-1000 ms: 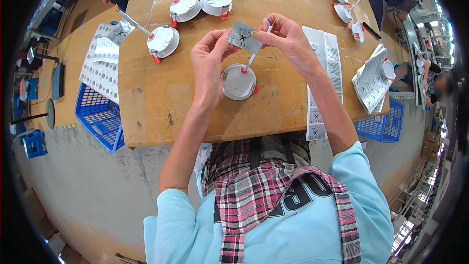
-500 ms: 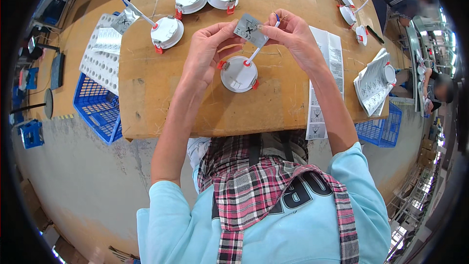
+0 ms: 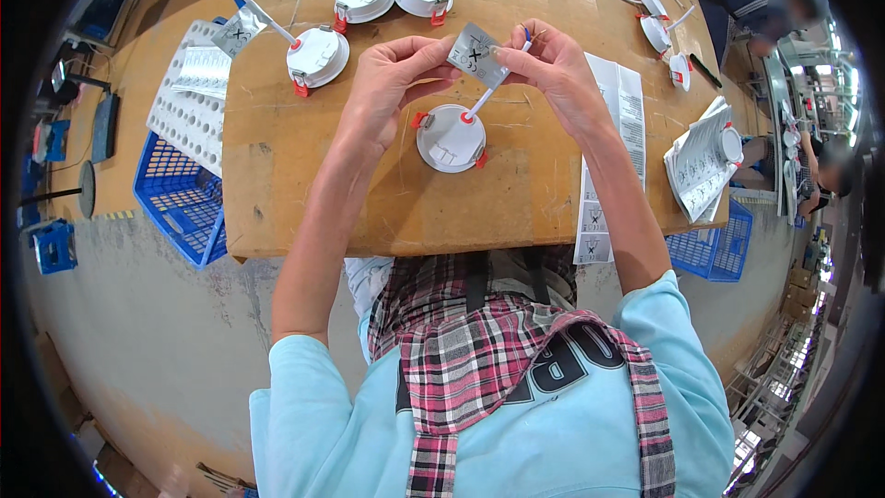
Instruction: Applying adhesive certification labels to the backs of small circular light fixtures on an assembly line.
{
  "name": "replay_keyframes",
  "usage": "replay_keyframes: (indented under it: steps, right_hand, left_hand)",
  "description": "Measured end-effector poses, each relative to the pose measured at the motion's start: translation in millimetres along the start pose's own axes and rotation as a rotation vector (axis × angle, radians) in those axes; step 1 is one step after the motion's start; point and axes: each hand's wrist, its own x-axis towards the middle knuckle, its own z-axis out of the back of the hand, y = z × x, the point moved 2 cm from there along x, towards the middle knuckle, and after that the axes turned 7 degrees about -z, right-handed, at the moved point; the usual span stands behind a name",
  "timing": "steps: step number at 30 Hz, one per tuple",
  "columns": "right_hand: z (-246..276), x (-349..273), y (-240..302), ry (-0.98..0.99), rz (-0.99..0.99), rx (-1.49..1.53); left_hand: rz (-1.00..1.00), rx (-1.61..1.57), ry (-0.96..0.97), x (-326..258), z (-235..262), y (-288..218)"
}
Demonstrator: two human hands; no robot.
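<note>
A white round downlight (image 3: 450,140) with red-tipped spring clips lies on the table in front of me. Its white cable (image 3: 483,101) rises toward my right hand (image 3: 550,63), whose fingers pinch the cable near its bare wire ends. A silver printed label (image 3: 474,55) is at the cable, one corner under my right thumb. My left hand (image 3: 398,76) is closed at the label's left edge, thumb and forefinger pinching it. Whether the label is stuck to the cable is hard to see.
Several downlights (image 3: 316,57) stand at the far left, some with labels on their cables. Label sheets (image 3: 593,219) lie right of my arm; a stack of them (image 3: 701,161) sits at the right edge. Blue baskets (image 3: 180,212) flank the table. People (image 3: 761,0) work at the right.
The label has turned slightly between my hands, and my left fingers have curled in more. The downlight has stayed in place on the table.
</note>
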Motion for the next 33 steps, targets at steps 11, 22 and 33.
replay_keyframes:
  steps: [11,22,33]
  right_hand:
    - [-10.1,-32.7,32.4,-0.520,0.386,-0.351]
    - [-18.2,-33.4,14.8,-0.184,0.220,-0.341]
    - [-14.9,-48.6,12.4,-0.088,0.022,-0.124]
  left_hand:
    - [-0.410,0.232,-0.202,-18.7,-31.0,2.6]
    - [-0.549,0.333,-0.135,-25.6,-56.3,1.6]
    - [-0.899,0.801,-0.075,-29.4,-56.2,3.9]
